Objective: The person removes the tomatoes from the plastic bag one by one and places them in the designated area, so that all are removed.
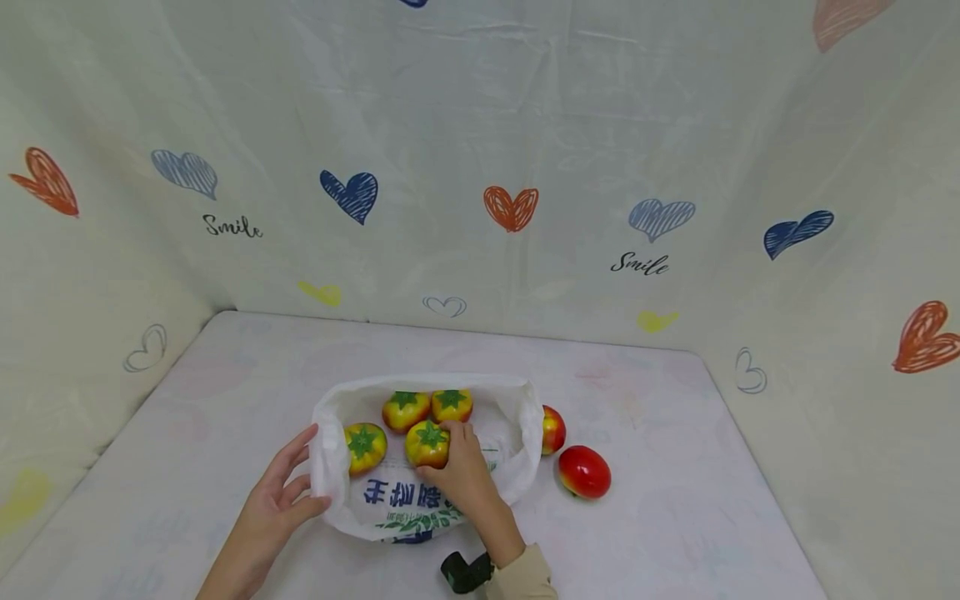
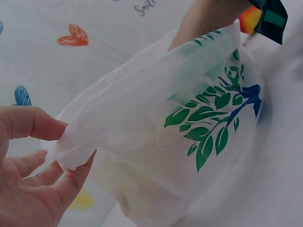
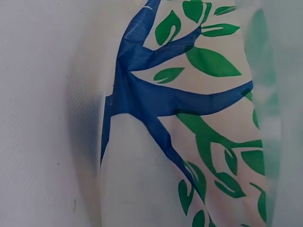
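A white plastic bag (image 1: pixel 513 492) with green leaf and blue print lies with its mouth held wide. My left hand (image 1: pixel 273 500) pinches the bag's left rim between thumb and fingers, as the left wrist view also shows. Inside the bag are several glossy yellow-red tomato-like fruits with green star-shaped tops, including one at the left (image 1: pixel 365 448) and one at the back (image 1: pixel 452 404). Reaching over the near rim, my right hand (image 1: pixel 467 471) grips the front fruit (image 1: pixel 426 446) with thumb and fingers. In the right wrist view the printed bag wall (image 3: pixel 142 161) hides this hand.
Right of the bag a red fruit (image 1: pixel 584 472) lies on the white table (image 1: pixel 660 517). Another fruit (image 1: pixel 553 430) is partly hidden behind the bag's right side. A dark device (image 1: pixel 465 573) is on the right wrist. Heart-printed curtains (image 1: pixel 510 275) surround the table.
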{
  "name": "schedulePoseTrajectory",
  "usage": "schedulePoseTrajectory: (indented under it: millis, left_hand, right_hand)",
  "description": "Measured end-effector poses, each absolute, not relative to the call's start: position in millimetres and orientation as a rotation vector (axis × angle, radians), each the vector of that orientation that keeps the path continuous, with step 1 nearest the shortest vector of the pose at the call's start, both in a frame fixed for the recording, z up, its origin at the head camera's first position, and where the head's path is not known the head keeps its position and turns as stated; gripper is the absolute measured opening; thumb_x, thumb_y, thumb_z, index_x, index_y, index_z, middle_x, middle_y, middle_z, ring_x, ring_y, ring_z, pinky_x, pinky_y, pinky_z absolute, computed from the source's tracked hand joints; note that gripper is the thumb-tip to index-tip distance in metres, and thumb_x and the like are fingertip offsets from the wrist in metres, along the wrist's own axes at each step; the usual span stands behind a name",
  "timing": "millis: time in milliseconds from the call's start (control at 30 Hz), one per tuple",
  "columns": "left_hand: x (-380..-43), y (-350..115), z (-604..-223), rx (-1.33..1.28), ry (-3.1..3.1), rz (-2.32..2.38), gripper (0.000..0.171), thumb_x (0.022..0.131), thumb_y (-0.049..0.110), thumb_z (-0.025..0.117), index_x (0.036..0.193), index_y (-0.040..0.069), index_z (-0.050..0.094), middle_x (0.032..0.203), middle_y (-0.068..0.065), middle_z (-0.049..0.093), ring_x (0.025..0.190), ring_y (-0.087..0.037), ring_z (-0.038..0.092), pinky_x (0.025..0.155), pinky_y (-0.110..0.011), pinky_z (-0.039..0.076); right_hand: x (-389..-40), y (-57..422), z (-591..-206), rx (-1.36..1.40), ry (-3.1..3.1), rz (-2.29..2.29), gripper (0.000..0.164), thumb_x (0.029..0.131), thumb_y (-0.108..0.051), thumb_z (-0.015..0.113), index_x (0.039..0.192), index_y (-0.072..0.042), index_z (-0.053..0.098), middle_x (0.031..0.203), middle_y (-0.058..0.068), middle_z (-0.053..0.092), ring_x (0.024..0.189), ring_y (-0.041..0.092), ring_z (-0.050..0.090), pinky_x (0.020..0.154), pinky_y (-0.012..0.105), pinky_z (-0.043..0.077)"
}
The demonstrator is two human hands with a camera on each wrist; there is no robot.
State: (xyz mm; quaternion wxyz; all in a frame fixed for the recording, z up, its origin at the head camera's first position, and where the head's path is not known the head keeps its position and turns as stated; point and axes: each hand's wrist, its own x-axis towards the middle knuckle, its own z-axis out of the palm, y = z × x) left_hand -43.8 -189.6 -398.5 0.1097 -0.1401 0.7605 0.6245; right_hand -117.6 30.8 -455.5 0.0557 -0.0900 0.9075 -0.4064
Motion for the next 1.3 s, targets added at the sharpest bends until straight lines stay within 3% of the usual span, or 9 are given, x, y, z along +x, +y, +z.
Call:
schedulePoseTrajectory:
  millis: [533,967,1300]
  left_hand:
    - [-43,-189,-399,-0.432,2.247,1.805,0.086,0.083,0.009,0.066,0.149,0.028,0.014,0.151,-0.014,0.017,0.110,-0.018,0.053,0.092,-0.035,0.051]
    - [-44,-191,-400,-0.430,2.238,1.801,0.087,0.083,0.007,0.065,0.149,0.027,0.013,0.151,-0.015,0.017,0.108,-0.016,0.054,0.091,-0.034,0.052]
    - [-45,-190,-399,-0.423,2.234,1.804,0.085,0.084,0.007,0.064,0.149,0.029,0.014,0.151,-0.014,0.017,0.104,-0.009,0.055,0.090,-0.032,0.052]
  right_hand:
    - [-113,40,-445,-0.292,2.724,-1.269,0.062,0.078,-0.029,0.073,0.127,-0.008,0.041,0.115,0.007,0.045,0.100,0.020,0.048,0.091,0.042,0.049]
    - [-101,58,-431,-0.290,2.629,-1.448,0.065,0.076,-0.028,0.076,0.128,-0.009,0.042,0.124,0.009,0.043,0.111,0.022,0.047,0.100,0.045,0.044]
    - [-93,81,-418,-0.222,2.593,-1.540,0.067,0.075,-0.030,0.077,0.129,-0.015,0.041,0.124,0.004,0.044,0.108,0.019,0.047,0.095,0.040,0.049]
